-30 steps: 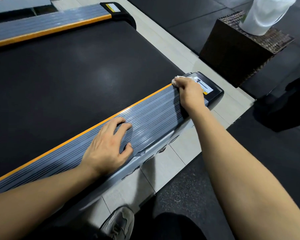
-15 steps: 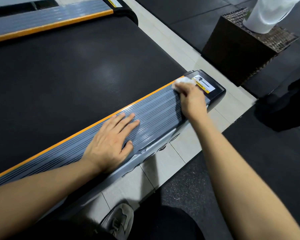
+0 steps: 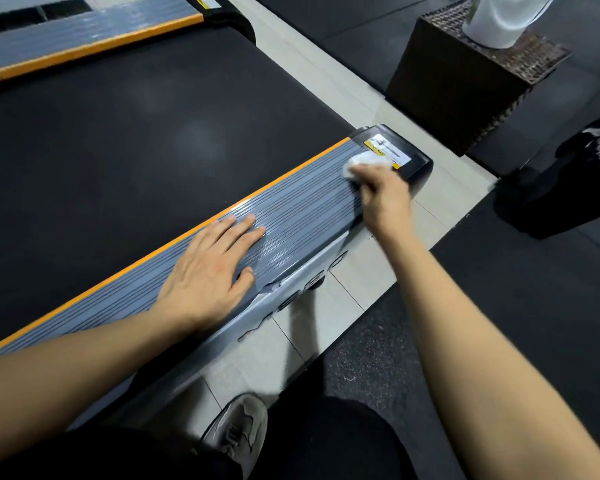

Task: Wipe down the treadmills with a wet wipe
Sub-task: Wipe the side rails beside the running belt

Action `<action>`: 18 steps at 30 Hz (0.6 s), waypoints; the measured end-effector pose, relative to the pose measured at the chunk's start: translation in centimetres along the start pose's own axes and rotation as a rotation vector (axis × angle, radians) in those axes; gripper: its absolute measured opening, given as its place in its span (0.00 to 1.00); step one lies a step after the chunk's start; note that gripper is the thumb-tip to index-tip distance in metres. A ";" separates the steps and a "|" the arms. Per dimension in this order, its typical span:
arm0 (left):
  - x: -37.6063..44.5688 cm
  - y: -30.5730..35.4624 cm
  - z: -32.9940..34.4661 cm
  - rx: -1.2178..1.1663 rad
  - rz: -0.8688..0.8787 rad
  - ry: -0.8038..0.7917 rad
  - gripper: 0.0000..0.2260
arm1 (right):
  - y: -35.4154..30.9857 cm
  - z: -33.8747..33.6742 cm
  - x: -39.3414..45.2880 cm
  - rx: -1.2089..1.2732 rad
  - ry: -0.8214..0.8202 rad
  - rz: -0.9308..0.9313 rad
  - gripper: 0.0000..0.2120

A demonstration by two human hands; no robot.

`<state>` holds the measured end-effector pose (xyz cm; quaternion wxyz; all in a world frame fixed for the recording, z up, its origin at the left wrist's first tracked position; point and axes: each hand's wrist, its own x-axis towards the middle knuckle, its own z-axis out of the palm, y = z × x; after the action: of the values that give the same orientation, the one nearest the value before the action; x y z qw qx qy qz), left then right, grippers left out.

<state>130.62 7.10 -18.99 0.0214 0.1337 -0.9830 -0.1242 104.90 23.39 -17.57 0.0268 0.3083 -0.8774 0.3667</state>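
Observation:
A treadmill lies across the view, with a wide black belt (image 3: 136, 161) and a ribbed grey side rail (image 3: 302, 209) edged in orange. My right hand (image 3: 383, 195) holds a crumpled white wet wipe (image 3: 364, 162) against the rail's far end, beside the black end cap (image 3: 409, 150) with its yellow-and-white label. My left hand (image 3: 212, 271) lies flat on the rail, nearer to me, fingers straight and spread. The wipe is partly hidden under my right fingers.
A second grey rail (image 3: 84, 32) of the treadmill runs along the top left. A dark wicker box (image 3: 465, 88) with a white object on it stands on the floor at upper right. A black bin (image 3: 568, 188) is at right. My shoe (image 3: 238, 427) rests on the pale tiles.
My right hand with the wipe has slid back from the orange edge toward the rail's outer side near the end cap. My left hand's fingers have straightened and flattened on the rail.

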 end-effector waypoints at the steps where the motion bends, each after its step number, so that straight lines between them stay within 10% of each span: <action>1: 0.0 0.0 0.0 0.002 0.001 -0.002 0.29 | -1.1 0.7 -1.9 0.019 -0.049 -0.111 0.19; 6: 0.0 0.0 0.1 -0.002 0.005 -0.002 0.29 | -5.5 3.0 -10.3 0.072 -0.303 -0.519 0.15; 13: 0.1 0.1 0.0 0.008 0.008 -0.004 0.29 | 1.9 -0.2 -0.3 0.056 0.168 0.144 0.17; 18: 0.0 0.1 0.0 -0.009 0.006 -0.012 0.29 | -1.9 0.6 -5.3 0.041 0.102 -0.094 0.17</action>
<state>130.62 7.23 -18.93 0.0163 0.1297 -0.9830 -0.1293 110.38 24.70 -18.24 0.0823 0.3305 -0.8518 0.3980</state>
